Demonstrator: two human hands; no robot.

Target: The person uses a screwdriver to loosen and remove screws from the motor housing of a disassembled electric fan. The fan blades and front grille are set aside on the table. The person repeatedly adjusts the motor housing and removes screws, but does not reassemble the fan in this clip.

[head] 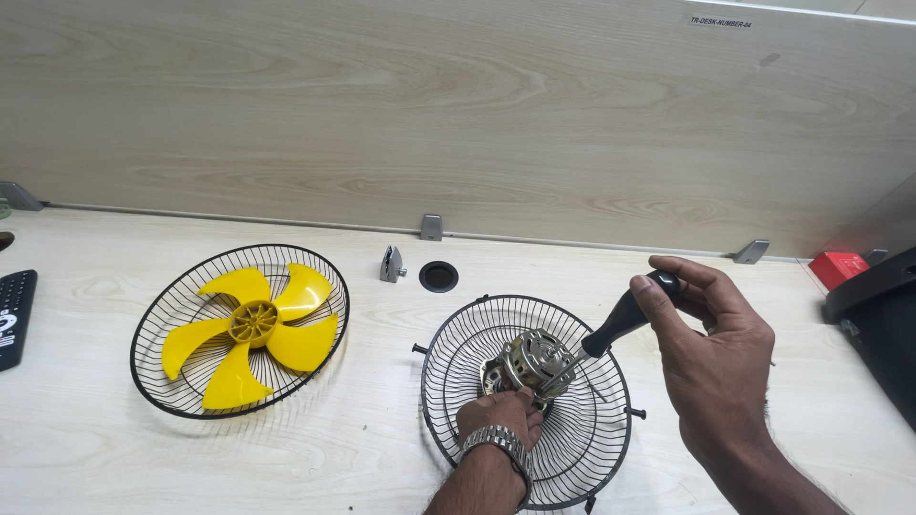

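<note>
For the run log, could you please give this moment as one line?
left hand: steadies fan motor | right hand: holds screwdriver, tip at motor | motor in wire guard | yellow blade apart

white label strip (720,21) | partition top right || red box (839,268) | desk right edge

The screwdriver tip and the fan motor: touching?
Touching. The head view shows the screwdriver, held in the right hand, with its shaft ending against the fan motor, no gap visible; the left hand steadies the motor.
</note>
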